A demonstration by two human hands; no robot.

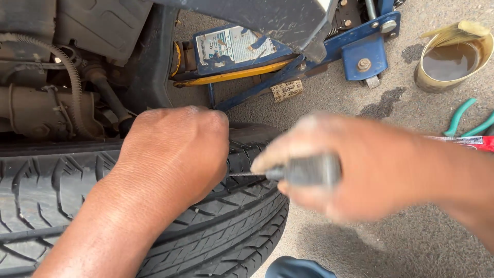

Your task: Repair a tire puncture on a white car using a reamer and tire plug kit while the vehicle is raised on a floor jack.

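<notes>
Gritty pavement, left hand (172,154) fisted on tyre tread (46,185), right hand (355,164) fingers clenched round blurred grey-handled tool (309,170)

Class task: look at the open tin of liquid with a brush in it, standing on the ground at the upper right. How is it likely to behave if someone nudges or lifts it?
The tin looks nearly full, so a nudge would probably slop liquid over its rim. The brush leans over one edge, so it may tip out or unbalance the tin. The dented rim suggests thin metal that gives when squeezed.
</notes>
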